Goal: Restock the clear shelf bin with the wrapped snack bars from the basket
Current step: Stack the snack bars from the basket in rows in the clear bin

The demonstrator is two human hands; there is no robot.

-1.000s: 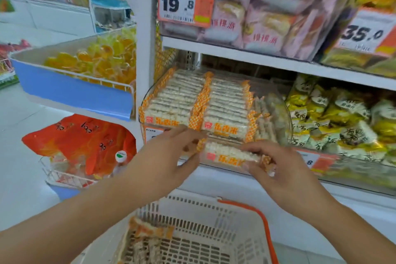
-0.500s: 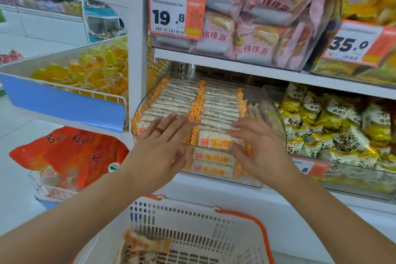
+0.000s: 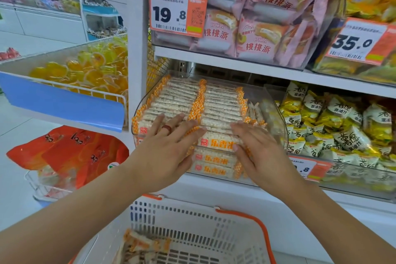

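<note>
The clear shelf bin (image 3: 275,109) on the middle shelf holds two rows of white snack bars with orange checked ends (image 3: 216,105). My left hand (image 3: 169,146), with a red ring, lies flat with straight fingers on the front bars of the left row. My right hand (image 3: 257,146) lies flat on the front of the right row, beside the top front bar (image 3: 216,141). Below, the white basket (image 3: 192,221) with orange handles has a few wrapped bars (image 3: 141,246) in its left corner.
Pink cake packs (image 3: 252,28) fill the shelf above, behind a 19.8 price tag (image 3: 171,13). Yellow snack packs (image 3: 334,126) lie right of the bin. To the left is a blue-fronted tray of yellow jellies (image 3: 85,70), with orange bags (image 3: 70,152) below it.
One second ago both hands held a bar in front of the bin. The bar now lies at the front of the right row, and both hands rest flat on the stacks.
</note>
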